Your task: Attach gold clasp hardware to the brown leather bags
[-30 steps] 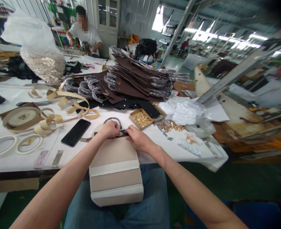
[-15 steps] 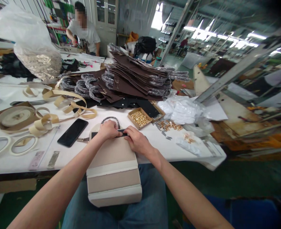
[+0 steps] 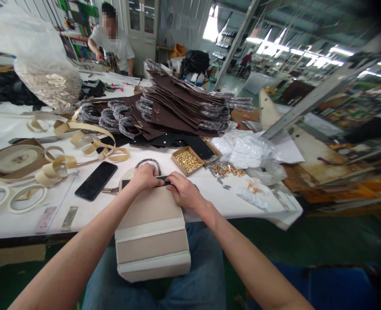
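Observation:
A beige bag piece [image 3: 150, 211] with pale cross bands lies partly on the table edge and partly over my lap. Across its far end runs a black strip [image 3: 160, 180]. My left hand [image 3: 146, 176] is closed, fingers bent, with the thumb on this strip. Close beside it, my right hand [image 3: 184, 189] pinches the strip, its fingertips pointing toward the left thumb. What lies beneath the fingers is hidden. Beyond the hands a dark rounded handle [image 3: 150, 161] arches up. A short strap with a metal end [image 3: 109, 190] sticks out left of the piece.
A black phone [image 3: 96, 181], tape rolls [image 3: 28, 199] and curled beige strips [image 3: 61, 165] lie left. Ahead are stacked dark brown bag pieces [image 3: 187, 105] and a box of gold studs [image 3: 187, 161]. Clear plastic bags [image 3: 242, 148] lie right. A co-worker [image 3: 116, 47] stands across the table.
The whole view has shifted slightly, so things sit a little further left. Both hands keep almost the same place on the strip; the fingers have moved very little.

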`<state>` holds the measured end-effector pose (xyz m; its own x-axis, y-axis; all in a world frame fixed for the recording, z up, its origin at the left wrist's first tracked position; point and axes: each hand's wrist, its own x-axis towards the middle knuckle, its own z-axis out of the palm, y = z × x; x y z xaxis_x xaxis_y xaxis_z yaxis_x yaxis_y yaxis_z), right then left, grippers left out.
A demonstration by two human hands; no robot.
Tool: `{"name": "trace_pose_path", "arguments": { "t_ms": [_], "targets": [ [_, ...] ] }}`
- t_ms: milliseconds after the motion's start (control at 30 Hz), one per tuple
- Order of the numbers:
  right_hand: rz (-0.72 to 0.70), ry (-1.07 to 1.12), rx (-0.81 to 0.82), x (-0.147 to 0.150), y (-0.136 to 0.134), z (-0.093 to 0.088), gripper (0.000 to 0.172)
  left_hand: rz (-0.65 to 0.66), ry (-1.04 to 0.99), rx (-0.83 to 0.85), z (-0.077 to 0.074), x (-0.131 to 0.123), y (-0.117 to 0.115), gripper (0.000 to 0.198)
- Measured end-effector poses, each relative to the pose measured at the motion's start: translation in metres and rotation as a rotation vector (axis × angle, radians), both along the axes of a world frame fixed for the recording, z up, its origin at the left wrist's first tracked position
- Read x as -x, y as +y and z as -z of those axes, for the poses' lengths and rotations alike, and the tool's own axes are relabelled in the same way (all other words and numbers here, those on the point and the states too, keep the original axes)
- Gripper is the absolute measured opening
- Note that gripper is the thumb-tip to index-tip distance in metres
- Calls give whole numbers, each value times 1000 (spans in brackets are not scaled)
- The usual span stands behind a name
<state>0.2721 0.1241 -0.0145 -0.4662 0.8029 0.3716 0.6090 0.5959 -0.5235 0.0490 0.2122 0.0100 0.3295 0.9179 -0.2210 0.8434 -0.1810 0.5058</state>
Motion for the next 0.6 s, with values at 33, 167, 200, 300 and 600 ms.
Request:
{"name": "trace_pose_path", "arguments": {
  "t_ms": [33, 167, 200, 300, 600],
  "targets": [
    [2, 24, 12, -1, 0, -2, 16, -2, -3, -2, 0, 0, 0, 30],
    [34, 201, 137, -11, 3, -9, 23, -21, 2, -1, -2, -1, -1, 29],
    [54, 250, 167, -12, 3, -10, 25, -24, 5, -3, -2, -2, -1, 29],
    [105, 350, 223, -11, 5, -6, 26, -25, 3, -12, 1, -2, 0, 30],
    [223, 358, 273, 9, 9, 2, 16, -32, -20, -21, 6, 1, 0, 33]
  ]
}}
